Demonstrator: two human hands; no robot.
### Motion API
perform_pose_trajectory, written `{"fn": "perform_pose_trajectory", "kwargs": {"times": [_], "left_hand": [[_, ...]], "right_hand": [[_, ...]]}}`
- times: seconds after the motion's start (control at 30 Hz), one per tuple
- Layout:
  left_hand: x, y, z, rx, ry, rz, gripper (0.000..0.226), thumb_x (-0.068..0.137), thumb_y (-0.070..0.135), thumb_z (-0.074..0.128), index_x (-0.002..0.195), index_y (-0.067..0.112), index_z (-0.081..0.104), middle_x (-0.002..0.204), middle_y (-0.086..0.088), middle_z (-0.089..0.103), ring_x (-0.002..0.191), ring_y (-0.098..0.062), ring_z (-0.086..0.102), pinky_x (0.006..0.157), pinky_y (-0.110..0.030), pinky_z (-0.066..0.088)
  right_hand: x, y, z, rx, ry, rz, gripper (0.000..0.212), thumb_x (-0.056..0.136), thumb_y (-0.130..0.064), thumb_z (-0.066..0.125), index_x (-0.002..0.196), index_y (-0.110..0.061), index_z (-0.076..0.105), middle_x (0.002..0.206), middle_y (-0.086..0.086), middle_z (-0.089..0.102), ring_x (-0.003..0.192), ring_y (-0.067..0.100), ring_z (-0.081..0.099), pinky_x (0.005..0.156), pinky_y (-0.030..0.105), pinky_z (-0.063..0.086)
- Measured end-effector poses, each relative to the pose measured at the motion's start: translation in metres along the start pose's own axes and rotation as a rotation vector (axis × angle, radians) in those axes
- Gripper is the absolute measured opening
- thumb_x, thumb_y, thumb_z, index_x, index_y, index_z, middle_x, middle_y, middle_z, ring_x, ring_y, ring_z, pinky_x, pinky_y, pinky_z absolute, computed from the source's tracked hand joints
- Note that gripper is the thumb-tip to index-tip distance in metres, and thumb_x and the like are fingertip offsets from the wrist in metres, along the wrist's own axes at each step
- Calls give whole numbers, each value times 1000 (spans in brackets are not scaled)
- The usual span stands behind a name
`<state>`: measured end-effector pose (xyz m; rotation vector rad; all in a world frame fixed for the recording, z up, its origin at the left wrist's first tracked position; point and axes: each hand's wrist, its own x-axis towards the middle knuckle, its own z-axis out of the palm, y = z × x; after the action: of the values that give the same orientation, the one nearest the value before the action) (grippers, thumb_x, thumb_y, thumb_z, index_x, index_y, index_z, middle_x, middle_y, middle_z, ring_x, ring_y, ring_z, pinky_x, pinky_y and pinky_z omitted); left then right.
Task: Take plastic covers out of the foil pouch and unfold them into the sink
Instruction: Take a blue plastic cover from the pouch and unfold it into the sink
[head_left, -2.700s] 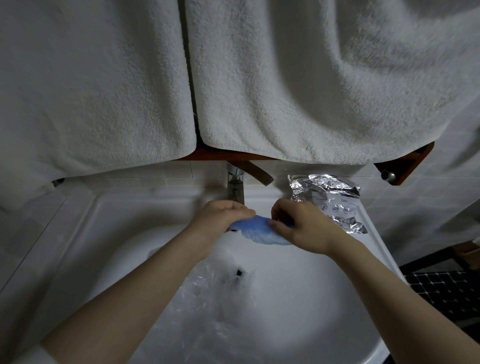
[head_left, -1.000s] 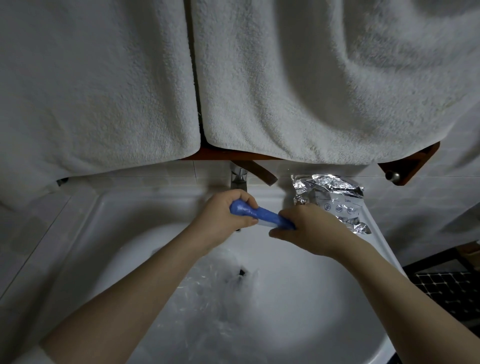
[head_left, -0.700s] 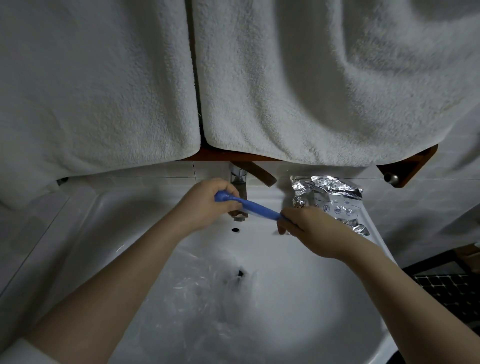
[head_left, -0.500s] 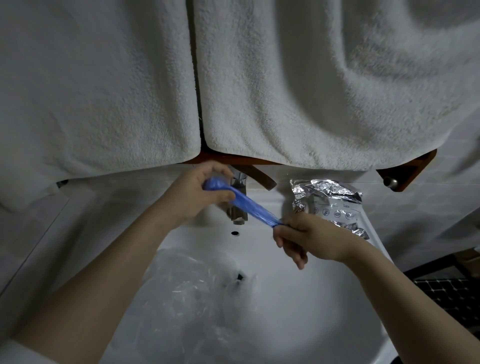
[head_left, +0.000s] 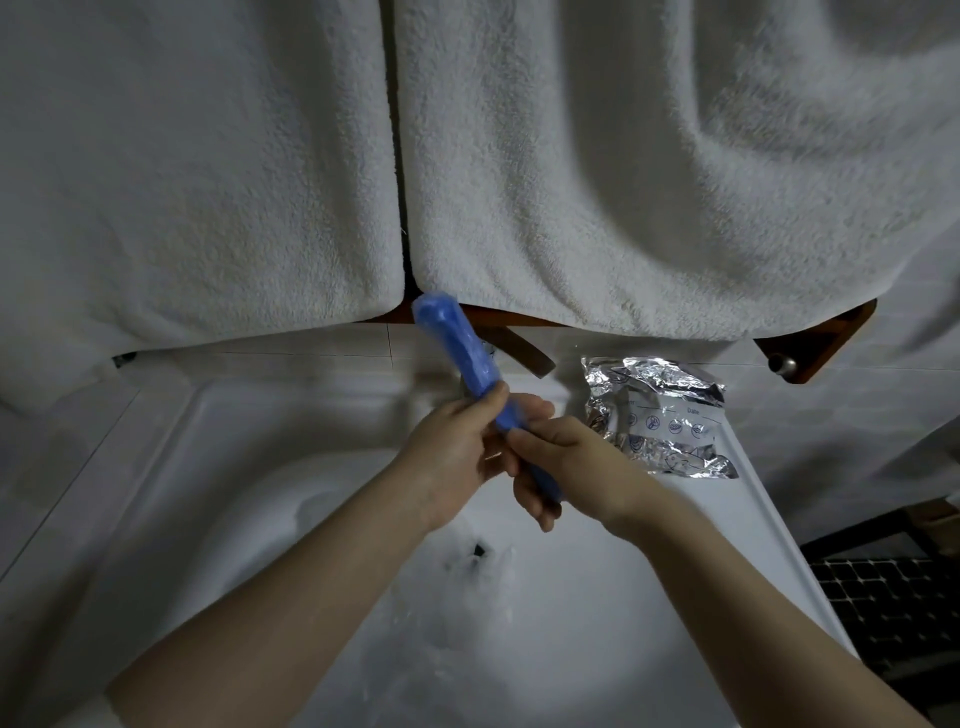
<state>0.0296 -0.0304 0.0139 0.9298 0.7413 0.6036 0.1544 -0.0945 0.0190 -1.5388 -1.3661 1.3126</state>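
Head view: both hands are over the sink (head_left: 156, 467), working one blue cover (head_left: 457, 343). Half a second ago the cover was pulled taut sideways between hands held apart; now the hands have come together, nearly touching, and the cover stands as a tight blue roll sticking up and away from them toward the towels (head_left: 623, 182). Left hand (head_left: 457, 457) grasps the roll's lower part, thumb and fingers curled round it. Right hand (head_left: 561, 467), just right of the left, pinches the bottom end, with blue showing under its fingers. The top end is free and rounded, still folded.

Meaning for the task, as I judge it: the sideways stretch lengthened the roll but did not open it, so this cover is out of the pouch (head_left: 660, 415) yet not unfolded. The regrip looks like a search for an edge or opening at the lower end. Next it needs spreading apart and then dropping below the hands.

Pouch lies crumpled on the sink ledge, right of the right hand, apart from it, untouched. Clear crinkled plastic (head_left: 467, 597) sits in the basin below the hands around the drain, probably covers already unfolded. Whether more remain in the pouch I cannot tell.
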Motion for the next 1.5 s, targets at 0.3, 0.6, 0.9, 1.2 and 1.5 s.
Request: {"fn": "perform_pose_trajectory", "kwargs": {"times": [0.3,0.6,0.9,1.2,1.5], "left_hand": [[6,34,-13,-261,54,70,20,100,15,35,106,9,54,76,-6,74,72,-16,72,61,-29,58],[5,12,-1,-41,39,39,26,98,16,41,121,12,52,99,-5,73,94,-16,69,87,-32,52],[10,19,-13,-76,108,27,18,99,13,40,103,14,57,85,-2,74,80,-14,71,75,-32,54],[6,18,-8,35,109,43,19,99,15,41,104,16,59,86,-2,75,83,-15,71,81,-30,54],[-7,19,6,44,50,42,28,96,15,46,121,8,57,101,-12,71,85,-20,70,73,-30,58]], "right_hand": [[-15,0,-2,-24,-23,18,36,102,-20,33,71,-8,48,47,5,51,39,18,46,45,24,38],[-12,0,3,37,94,7,23,100,-21,39,90,-11,58,59,5,61,48,18,56,50,25,42],[-21,3,-2,-126,121,-230,22,89,-3,49,92,-22,60,87,-1,72,82,9,67,68,21,48],[-21,-11,-8,-184,143,-263,16,84,-8,66,78,-23,65,72,-6,71,61,5,63,57,13,45],[-11,-18,0,-208,395,-237,13,79,-14,71,76,-19,59,68,-3,66,61,17,61,58,30,50]]}}
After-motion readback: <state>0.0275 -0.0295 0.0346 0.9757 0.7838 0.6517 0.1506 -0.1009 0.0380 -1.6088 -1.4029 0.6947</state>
